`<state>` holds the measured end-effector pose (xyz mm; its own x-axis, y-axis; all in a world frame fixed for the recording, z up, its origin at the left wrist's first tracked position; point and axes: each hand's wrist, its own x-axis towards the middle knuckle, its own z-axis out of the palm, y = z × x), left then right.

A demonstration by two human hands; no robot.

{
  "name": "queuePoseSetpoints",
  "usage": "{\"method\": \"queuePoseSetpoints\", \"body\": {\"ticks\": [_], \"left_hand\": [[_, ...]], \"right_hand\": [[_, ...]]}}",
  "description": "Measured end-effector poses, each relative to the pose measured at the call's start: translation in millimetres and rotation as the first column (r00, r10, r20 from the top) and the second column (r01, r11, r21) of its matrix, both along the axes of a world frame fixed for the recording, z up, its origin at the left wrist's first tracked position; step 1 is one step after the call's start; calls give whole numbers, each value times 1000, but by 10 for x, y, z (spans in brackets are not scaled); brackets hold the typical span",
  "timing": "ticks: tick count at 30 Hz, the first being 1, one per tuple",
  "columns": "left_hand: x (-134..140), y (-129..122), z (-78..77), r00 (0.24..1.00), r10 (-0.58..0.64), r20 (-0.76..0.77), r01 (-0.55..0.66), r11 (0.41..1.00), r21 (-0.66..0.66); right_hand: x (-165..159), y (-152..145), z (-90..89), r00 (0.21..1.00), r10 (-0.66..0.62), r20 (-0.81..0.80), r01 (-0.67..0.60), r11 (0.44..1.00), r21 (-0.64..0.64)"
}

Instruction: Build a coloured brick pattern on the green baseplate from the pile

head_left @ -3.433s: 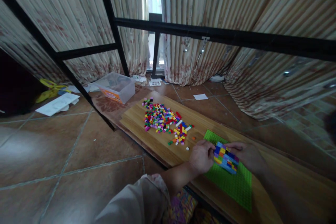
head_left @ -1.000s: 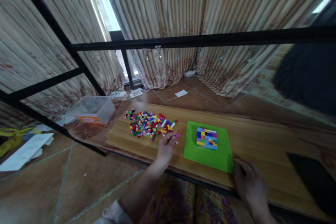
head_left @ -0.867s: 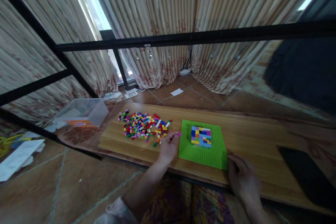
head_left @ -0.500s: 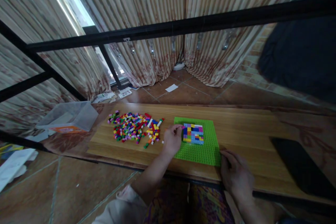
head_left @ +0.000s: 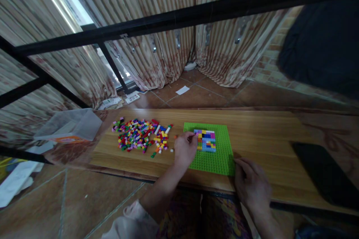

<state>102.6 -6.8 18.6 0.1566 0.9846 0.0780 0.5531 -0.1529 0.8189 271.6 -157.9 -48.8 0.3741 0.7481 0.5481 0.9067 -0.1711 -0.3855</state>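
The right hand [head_left: 251,181] curls at the near right corner of the green studded baseplate [head_left: 213,164]; whether it grips, I cannot tell. Over the baseplate's left side, the left hand [head_left: 186,150] pinches a tiny magenta brick [head_left: 195,134] at the multicoloured brick block [head_left: 207,142] standing on the baseplate. Loose bricks [head_left: 136,134] lie left of the baseplate; beyond it, a paper sheet [head_left: 182,90].

Can't read any actual text from my end, tbh. There's an orange label [head_left: 67,139] on the side of the clear plastic box [head_left: 89,121] with some pale marking on it, but it's too blurry for me to make out. Same with the white card [head_left: 132,98] on the floor [head_left: 112,201]: I see dark print, just too small to read.
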Motion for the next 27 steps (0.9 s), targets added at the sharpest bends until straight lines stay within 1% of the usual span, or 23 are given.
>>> {"method": "queuePoseSetpoints", "body": {"ticks": [5,10,13,16,22,27], "left_hand": [[-5,48,62,992,-11,-124,11,1000,-4],[-8,156,121,982,-52,-180,37,995,-88],[-14,216,142,982,-87,-165,68,990,-121],[-21,241,143,988,-73,-136,59,992,-108],[-10,191,125,989,-96,-112,85,991,-99],[-1,190,123,990,-81,-116,67,991,-119]], "right_hand": [[-6,4,7,1000,-3,7,3,1000,15],[-14,4,19,1000,-10,9,10,1000,5],[-14,1,15,1000,-22,-11,22,1000,-4],[-9,0,12,1000,-8,-16,8,1000,-12],[-13,5,27,1000,-23,-2,23,1000,-18],[-13,0,28,1000,-16,5,17,1000,-9]]}}
